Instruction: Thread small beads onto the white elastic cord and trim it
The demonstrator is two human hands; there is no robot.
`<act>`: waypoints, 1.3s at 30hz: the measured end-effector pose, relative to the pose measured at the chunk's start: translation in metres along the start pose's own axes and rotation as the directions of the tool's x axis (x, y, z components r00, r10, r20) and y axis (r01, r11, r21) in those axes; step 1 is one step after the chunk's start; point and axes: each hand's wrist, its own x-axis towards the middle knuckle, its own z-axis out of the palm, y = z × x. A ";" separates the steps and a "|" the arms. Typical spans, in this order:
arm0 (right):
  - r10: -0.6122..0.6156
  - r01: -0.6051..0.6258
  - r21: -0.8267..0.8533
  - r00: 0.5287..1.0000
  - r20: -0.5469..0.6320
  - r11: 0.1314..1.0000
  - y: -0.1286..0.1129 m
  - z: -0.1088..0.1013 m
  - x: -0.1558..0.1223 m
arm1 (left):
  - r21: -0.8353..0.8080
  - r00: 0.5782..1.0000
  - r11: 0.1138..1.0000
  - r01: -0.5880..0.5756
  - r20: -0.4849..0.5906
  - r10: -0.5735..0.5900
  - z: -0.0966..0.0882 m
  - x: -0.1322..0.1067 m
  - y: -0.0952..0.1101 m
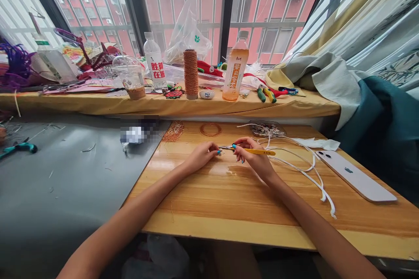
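Left hand (pixel 203 155): fingers pinched, anything between too small to tell — right hand (pixel 253 159) grips yellow-handled tool (pixel 262 151)

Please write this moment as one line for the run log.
right hand: holds yellow-handled tool | left hand: near tool's tip, grip unclear | nearby: white cords, orange coil, phone

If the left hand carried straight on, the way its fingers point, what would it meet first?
Most likely the yellow tool, metal end first; the right hand holds it just beyond. Depth is hard to judge, so whether the left hand touches it is unclear.
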 end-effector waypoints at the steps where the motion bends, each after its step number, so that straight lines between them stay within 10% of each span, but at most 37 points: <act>1: -0.010 0.010 -0.012 1.000 -0.001 1.000 -0.001 0.000 0.000 | -0.038 0.999 0.999 0.024 -0.031 -0.026 0.001 0.000 0.001; 18: -0.053 0.049 -0.205 0.999 -0.012 0.977 -0.005 0.009 -0.008 | -0.065 0.980 0.997 0.047 -0.192 -0.058 0.004 -0.005 0.012; 39: -0.091 0.096 -0.315 0.995 0.029 0.944 0.002 0.014 -0.014 | -0.076 0.999 0.997 0.034 0.035 -0.031 0.008 -0.003 0.004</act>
